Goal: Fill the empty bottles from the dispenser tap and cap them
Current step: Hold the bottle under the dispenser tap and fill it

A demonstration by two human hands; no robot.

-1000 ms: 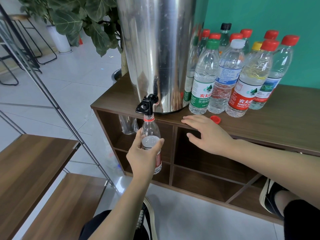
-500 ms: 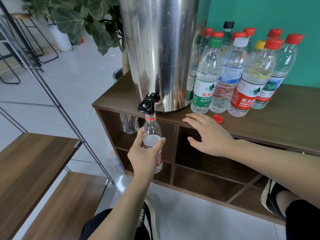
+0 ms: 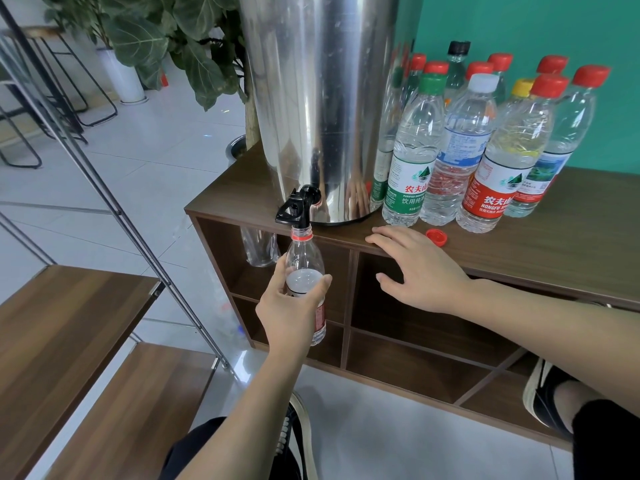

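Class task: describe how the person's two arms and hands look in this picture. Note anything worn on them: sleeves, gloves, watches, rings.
Both arms are bare up to the picture's edge: no sleeves show. The left hand and right hand wear no gloves, and no watch, bracelet or ring is visible.

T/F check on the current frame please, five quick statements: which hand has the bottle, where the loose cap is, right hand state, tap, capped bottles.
1. The left hand grips the open bottle with its mouth under the black tap. True.
2. The loose red cap is screwed onto that bottle. False: it lies on the cabinet top, beside the right hand.
3. The right hand pinches the red cap. False: its fingers are spread flat at the cabinet edge, apart from the cap.
4. The capped bottles stand to the right of the steel dispenser. True.
5. The right hand is on the tap. False: it is not touching it.
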